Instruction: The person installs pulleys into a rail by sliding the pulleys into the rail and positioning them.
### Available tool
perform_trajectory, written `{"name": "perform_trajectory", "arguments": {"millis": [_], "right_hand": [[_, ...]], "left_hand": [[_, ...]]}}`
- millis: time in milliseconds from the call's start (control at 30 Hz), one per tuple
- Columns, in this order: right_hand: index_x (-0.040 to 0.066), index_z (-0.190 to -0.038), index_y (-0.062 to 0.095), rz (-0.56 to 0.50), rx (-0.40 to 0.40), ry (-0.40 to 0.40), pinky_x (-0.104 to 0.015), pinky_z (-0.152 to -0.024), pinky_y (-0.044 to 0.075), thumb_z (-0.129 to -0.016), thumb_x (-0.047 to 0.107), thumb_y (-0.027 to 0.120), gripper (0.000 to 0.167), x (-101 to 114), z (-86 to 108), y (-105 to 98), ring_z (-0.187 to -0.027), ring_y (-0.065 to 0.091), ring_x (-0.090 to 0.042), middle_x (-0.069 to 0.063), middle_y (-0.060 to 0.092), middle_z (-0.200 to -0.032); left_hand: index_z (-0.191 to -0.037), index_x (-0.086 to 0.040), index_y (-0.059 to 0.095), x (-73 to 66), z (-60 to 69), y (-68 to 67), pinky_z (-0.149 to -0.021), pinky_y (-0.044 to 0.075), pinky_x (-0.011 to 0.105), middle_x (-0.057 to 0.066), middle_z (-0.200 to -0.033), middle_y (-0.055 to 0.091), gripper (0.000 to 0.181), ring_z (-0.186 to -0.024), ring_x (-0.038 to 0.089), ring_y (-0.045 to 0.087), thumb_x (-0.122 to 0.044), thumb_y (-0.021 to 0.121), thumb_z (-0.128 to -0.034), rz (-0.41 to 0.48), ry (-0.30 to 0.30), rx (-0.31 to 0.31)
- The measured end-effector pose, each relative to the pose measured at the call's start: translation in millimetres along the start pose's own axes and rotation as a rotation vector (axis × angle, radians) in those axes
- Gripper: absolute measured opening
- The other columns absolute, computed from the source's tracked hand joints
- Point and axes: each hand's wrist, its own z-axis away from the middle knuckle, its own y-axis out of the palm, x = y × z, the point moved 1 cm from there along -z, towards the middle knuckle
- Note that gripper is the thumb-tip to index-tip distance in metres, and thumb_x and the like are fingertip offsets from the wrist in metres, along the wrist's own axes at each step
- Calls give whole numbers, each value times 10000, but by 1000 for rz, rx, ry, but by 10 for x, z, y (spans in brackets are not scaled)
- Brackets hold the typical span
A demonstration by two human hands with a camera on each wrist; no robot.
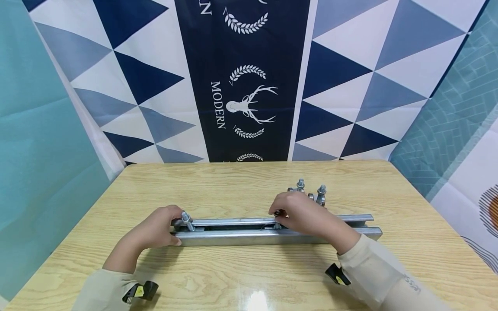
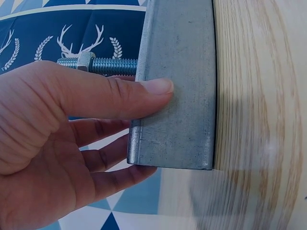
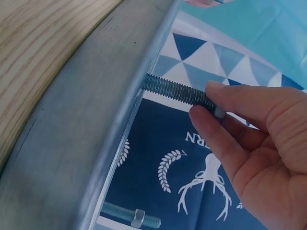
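Note:
A long grey metal channel [image 1: 241,239] with a slot along its top lies across the table. My left hand [image 1: 155,226] grips its left end, thumb [image 2: 153,86] flat on the near face and fingers behind. Beside that hand, a threaded bolt with a nut [image 1: 187,220] stands up from the slot, slightly tilted. Right of the channel's middle, my right hand [image 1: 301,214] pinches the top of a second threaded bolt [image 3: 172,89] between thumb and fingertips. This bolt also rises from the slot; the fingers partly cover its tip.
Behind the channel, to the right, are two more upright bolts with nuts [image 1: 321,194] on small wheeled pieces, partly hidden by my right hand. The wood-grain table [image 1: 218,185] reaches back to a patterned cloth [image 1: 249,65].

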Motion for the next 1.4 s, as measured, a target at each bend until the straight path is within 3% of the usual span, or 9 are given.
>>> {"name": "perform_trajectory", "arguments": {"millis": [433,1400], "right_hand": [[55,-909,751,-31,5,-44,-251,-704,544,-787,-52,754,162,51,-124,55,-819,650,-116,-19,700,-895],[45,-911,753,-30,49,-59,-225,-703,532,-814,-30,742,123,267,-438,171,-794,641,-114,-41,698,-881]], "left_hand": [[-994,-129,680,-1,-11,6,-830,505,456,0,-999,638,480,-923,205,593,-51,925,-589,-16,8,4],[-1010,-111,698,23,-24,11,-838,504,454,-7,-993,637,482,-927,202,596,-30,919,-589,10,-12,7]]}}
